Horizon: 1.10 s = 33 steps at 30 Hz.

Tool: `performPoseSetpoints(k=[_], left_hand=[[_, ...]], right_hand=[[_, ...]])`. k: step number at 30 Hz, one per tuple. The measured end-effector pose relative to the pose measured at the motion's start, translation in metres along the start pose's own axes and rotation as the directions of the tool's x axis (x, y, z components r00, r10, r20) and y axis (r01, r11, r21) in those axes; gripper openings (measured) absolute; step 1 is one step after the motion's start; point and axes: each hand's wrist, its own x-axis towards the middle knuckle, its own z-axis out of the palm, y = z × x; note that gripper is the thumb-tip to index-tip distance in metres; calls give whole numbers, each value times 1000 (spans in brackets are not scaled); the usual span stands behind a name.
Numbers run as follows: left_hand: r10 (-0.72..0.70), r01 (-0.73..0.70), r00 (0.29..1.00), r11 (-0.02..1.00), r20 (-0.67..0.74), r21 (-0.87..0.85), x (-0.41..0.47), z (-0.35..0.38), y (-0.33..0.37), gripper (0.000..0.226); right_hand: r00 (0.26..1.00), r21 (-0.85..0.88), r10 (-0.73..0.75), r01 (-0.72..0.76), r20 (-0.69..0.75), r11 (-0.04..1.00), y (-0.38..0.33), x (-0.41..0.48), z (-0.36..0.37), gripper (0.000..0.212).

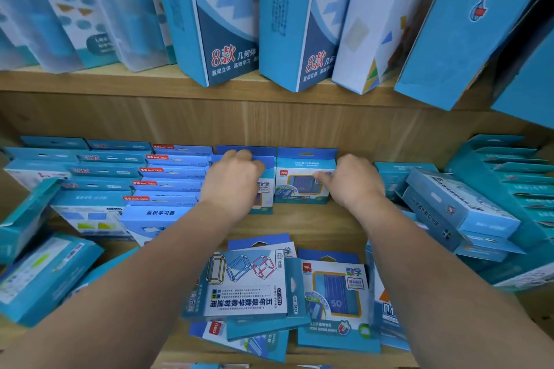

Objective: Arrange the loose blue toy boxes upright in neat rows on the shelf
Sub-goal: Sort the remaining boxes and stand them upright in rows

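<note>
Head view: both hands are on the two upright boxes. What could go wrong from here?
The left box and right box have nothing in front, so either may tip forward once the left hand and right hand let go. The forearms pass over the loose pile and could knock it.

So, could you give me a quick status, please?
Left hand grips one upright box. Right hand holds the neighbouring box. Loose pile lies flat in front.

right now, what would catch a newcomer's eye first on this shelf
Both hands at the back of the lower shelf: the left hand grips an upright blue box by its top, the right hand pinches the second upright box. Nearer the camera a loose pile of flat boxes lies jumbled; above, tall blue boxes lean on the upper shelf.
</note>
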Motion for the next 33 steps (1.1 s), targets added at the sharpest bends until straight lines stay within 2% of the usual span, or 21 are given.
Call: performPoseSetpoints(k=[9, 12, 14, 17, 19, 22, 24, 25, 28, 30, 33], left_hand=[[47, -47, 999, 999, 12, 11, 3, -1, -4, 12], [30, -31, 999, 999, 21, 13, -2, -6, -1, 20], [29, -28, 1000, 997, 0, -74, -15, -14, 4, 30], [37, -50, 998, 944, -43, -327, -56, -32, 11, 39], [72, -56, 997, 899, 21, -435, -87, -44, 13, 53], [67, 8, 987, 881, 143, -472, -124, -48, 8, 82], [60, 47, 970, 905, 235, -423, -144, -44, 6, 104], [63, 41, 964, 926, 260, -376, -153, -40, 6, 111], [68, -7, 967, 971, 244, -240, -171, -18, 7, 107], [-13, 68, 973, 971, 232, -230, -174, -13, 6, 102], [-124, 189, 959, 950, 255, -248, -178, -18, 6, 103]], right_hand=[[999, -29, -5, 6, 34, 1000, -6, 1, 0, 40], [999, -99, -31, 34, 28, 994, -2, -6, -7, 43], [994, -130, -106, 103, -20, 986, 4, -17, -13, 47], [951, -134, -309, 303, -25, 943, 15, -48, -20, 52], [902, -60, -429, 431, 47, 900, 19, -73, -21, 57], [827, 99, -550, 541, 119, 835, 16, -110, -13, 64], [777, 185, -599, 571, 193, 800, 13, -129, 1, 78], [752, 224, -610, 568, 250, 792, 12, -137, 9, 92], [664, 202, -622, 600, 415, 774, 14, -148, 36, 136], [662, 141, -631, 637, 404, 758, 15, -146, 51, 146], [679, 144, -667, 660, 307, 738, 11, -143, 65, 148]])
